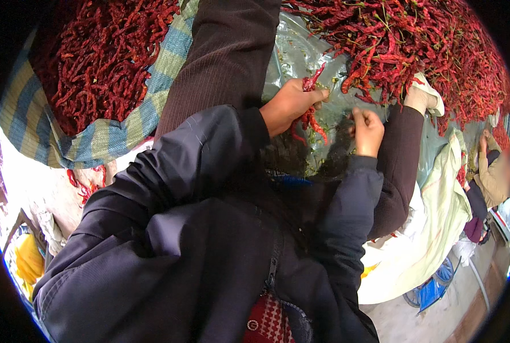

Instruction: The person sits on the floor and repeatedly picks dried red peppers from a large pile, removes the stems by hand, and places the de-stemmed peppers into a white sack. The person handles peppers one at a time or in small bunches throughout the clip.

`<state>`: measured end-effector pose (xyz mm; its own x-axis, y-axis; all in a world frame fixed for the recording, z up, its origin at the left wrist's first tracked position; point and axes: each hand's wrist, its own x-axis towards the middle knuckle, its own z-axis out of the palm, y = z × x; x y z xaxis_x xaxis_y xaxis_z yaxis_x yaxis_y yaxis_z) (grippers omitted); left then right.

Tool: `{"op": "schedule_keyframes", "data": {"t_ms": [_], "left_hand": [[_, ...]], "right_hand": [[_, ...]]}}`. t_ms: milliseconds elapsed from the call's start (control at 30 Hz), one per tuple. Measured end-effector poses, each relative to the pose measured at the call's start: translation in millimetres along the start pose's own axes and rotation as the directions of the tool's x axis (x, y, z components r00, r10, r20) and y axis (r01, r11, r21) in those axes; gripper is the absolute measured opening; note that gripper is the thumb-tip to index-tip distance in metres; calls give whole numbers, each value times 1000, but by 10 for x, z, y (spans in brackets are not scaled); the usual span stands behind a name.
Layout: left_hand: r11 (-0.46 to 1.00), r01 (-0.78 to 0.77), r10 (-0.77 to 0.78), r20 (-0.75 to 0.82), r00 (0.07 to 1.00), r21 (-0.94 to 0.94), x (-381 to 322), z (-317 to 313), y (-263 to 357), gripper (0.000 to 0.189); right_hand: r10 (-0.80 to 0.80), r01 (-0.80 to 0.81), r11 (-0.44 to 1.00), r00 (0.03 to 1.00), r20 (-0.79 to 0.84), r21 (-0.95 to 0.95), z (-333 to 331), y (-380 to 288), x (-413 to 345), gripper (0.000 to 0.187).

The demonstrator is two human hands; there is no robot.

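Several dried red chili peppers (pixel 315 122) are gripped in my left hand (pixel 291 103), their ends sticking out above and below the fist. My right hand (pixel 368 130) is just to the right, with its fingers curled in and the thumb against them. No pepper shows in it; anything as small as a stem between the fingertips is hidden. Beneath both hands lies a clear plastic sheet (pixel 295 38) scattered with small green stem bits. A large heap of dried red chilies with stems (pixel 409 47) rises beyond my right hand.
At the left, a blue-and-green striped woven sack (pixel 79 148) holds more red chilies (pixel 104 64). Loose chilies (pixel 85 186) lie on the floor below it. A pale woven sack (pixel 435 206) is at my right, near a blue wheeled cart (pixel 433 291). Other people (pixel 493 176) sit at the far right.
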<state>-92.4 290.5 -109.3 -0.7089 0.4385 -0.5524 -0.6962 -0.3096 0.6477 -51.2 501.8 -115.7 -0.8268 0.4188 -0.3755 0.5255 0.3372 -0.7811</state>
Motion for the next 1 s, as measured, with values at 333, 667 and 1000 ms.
{"op": "schedule_keyframes", "data": {"t_ms": [333,667,1000], "left_hand": [[987,-125,124,17,992,105,93,-33,-12,21],[990,-93,67,229,971,105,17,93,178,25],[997,-69,50,374,926,39,-34,126,267,15]], "right_hand": [[-38,45,995,996,75,-93,186,-402,-169,20],[-127,216,879,965,228,-425,124,-768,-864,17],[-208,515,731,793,573,-448,-93,-893,-800,13]]}}
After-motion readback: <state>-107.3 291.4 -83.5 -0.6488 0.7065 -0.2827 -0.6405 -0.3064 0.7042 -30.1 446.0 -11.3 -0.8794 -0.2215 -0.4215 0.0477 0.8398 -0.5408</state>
